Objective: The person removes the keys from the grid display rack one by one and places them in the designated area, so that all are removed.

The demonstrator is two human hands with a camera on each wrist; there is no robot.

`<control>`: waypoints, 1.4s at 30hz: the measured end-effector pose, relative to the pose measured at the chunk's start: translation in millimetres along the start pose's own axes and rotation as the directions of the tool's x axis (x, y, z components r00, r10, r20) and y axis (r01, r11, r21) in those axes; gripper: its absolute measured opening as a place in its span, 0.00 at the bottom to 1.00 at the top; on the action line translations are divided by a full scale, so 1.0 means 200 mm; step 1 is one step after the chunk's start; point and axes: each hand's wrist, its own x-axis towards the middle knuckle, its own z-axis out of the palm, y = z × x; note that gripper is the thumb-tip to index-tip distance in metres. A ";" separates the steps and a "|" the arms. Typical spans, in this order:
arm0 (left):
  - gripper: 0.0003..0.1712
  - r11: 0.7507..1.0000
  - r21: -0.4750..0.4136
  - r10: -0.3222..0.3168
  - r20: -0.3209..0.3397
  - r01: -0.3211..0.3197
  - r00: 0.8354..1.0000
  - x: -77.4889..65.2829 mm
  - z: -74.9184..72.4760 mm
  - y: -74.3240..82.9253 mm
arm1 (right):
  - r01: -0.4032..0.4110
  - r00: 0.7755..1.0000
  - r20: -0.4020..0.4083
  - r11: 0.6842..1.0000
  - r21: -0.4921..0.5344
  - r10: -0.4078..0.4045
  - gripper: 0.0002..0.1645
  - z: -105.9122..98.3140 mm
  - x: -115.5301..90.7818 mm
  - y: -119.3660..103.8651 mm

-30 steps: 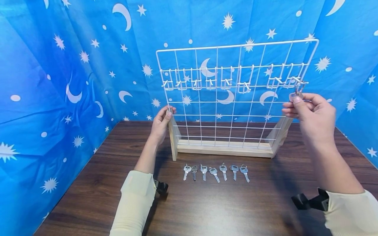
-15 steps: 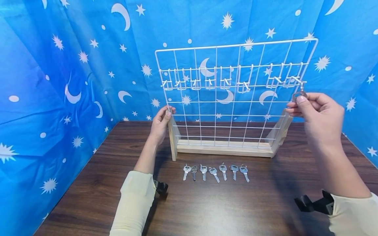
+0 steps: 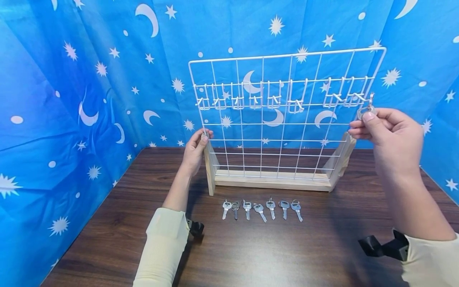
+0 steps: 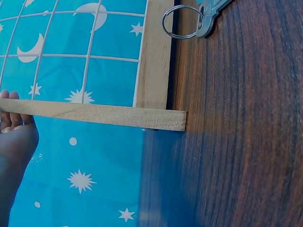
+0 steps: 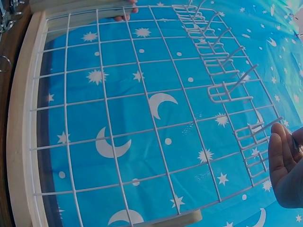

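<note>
A wire-grid key rack with a wooden base [image 3: 272, 183] stands on the table. My left hand [image 3: 195, 153] grips its left wooden upright [image 4: 94, 112], thumb in front and fingers behind. At the upper right, my right hand [image 3: 398, 139] pinches a key [image 3: 366, 113] between thumb and fingers, its metal ring [image 3: 371, 99] standing up above the fingertips. That ring is right by the tip of the rightmost white hook [image 3: 356, 97]. In the right wrist view, the right hand [image 5: 286, 170] mostly hides the key.
Several keys with rings [image 3: 271, 204] lie in a row on the brown table [image 3: 251, 255] before the rack. Several white hooks [image 3: 275, 100] line the grid, their prongs pointing forward. Blue curtain [image 3: 107, 79] with moons and stars surrounds the table at the back and sides.
My right hand has shifted a little to the right with the key, and the ring has moved from over the hook's prong to its tip. The left hand stays on the upright.
</note>
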 end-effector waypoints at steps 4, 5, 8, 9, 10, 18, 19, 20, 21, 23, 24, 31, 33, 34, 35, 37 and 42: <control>0.14 1.000 0.002 0.001 0.001 -0.001 1.000 0.00 0.00 0.00 | 0.007 1.000 -0.007 1.000 -0.014 -0.007 0.11 0.00 0.00 -0.01; 0.14 1.000 0.002 0.002 0.000 -0.002 1.000 0.00 0.00 0.00 | 0.006 1.000 -0.008 1.000 -0.014 -0.006 0.12 0.00 0.00 -0.01; 0.15 1.000 0.004 0.004 0.002 -0.004 1.000 0.00 0.00 0.00 | 0.002 1.000 -0.010 0.999 -0.047 -0.003 0.13 0.00 0.00 -0.02; 0.15 1.000 0.004 0.005 0.002 -0.005 1.000 0.00 0.00 0.00 | 0.001 1.000 -0.010 0.998 -0.055 -0.001 0.13 0.00 -0.01 -0.02; 0.15 1.000 0.003 0.005 0.003 -0.005 1.000 0.00 0.00 0.00 | 0.000 1.000 -0.009 0.998 -0.064 -0.001 0.13 0.00 -0.01 -0.02; 0.14 1.000 0.004 0.009 0.005 -0.009 1.000 0.01 0.00 -0.01 | 0.021 0.999 0.027 0.997 -0.073 -0.019 0.11 -0.02 -0.05 -0.01; 0.14 1.000 0.005 0.007 0.004 -0.007 1.000 0.01 0.00 -0.01 | 0.025 0.999 0.032 0.998 -0.063 -0.023 0.11 -0.02 -0.05 -0.01; 0.14 1.000 0.006 0.005 0.003 -0.005 1.000 0.01 0.00 -0.01 | 0.027 0.999 0.035 0.998 -0.056 -0.025 0.11 -0.02 -0.05 0.00; 0.15 1.000 0.007 0.002 0.001 -0.002 1.000 0.01 0.00 -0.01 | 0.024 0.999 0.035 0.998 -0.054 -0.022 0.10 -0.02 -0.06 0.00; 0.15 1.000 0.009 -0.002 0.000 0.002 1.000 0.01 0.00 0.00 | 0.022 0.999 0.037 0.998 -0.066 -0.020 0.10 -0.02 -0.07 0.00; 0.15 1.000 0.010 -0.003 -0.002 0.003 1.000 0.01 0.00 0.00 | 0.017 0.999 0.037 0.997 -0.070 -0.014 0.10 -0.03 -0.07 0.01; 0.17 1.000 0.006 -0.011 -0.008 0.011 1.000 0.01 0.01 0.00 | 0.000 0.999 0.046 0.998 -0.056 0.003 0.11 -0.04 -0.10 0.04; 0.17 1.000 0.007 -0.013 -0.007 0.013 1.000 0.01 0.01 0.00 | -0.002 0.999 0.053 0.999 -0.045 0.004 0.09 -0.04 -0.11 0.06; 0.16 1.000 0.006 -0.013 -0.007 0.013 1.000 0.00 0.01 0.00 | -0.005 0.998 0.055 0.999 -0.047 0.007 0.09 -0.04 -0.11 0.06; 0.16 1.000 0.004 -0.012 -0.007 0.012 1.000 0.00 0.01 0.00 | -0.010 0.998 0.059 0.999 -0.047 0.013 0.08 -0.04 -0.12 0.07; 0.15 1.000 0.002 -0.011 -0.012 0.011 1.000 0.00 0.01 0.00 | -0.025 0.997 0.068 0.999 -0.037 0.027 0.06 -0.04 -0.13 0.09; 0.16 1.000 0.001 -0.008 -0.008 0.008 1.000 0.00 0.00 0.00 | -0.055 0.995 0.077 0.993 -0.101 0.063 0.07 -0.05 -0.15 0.12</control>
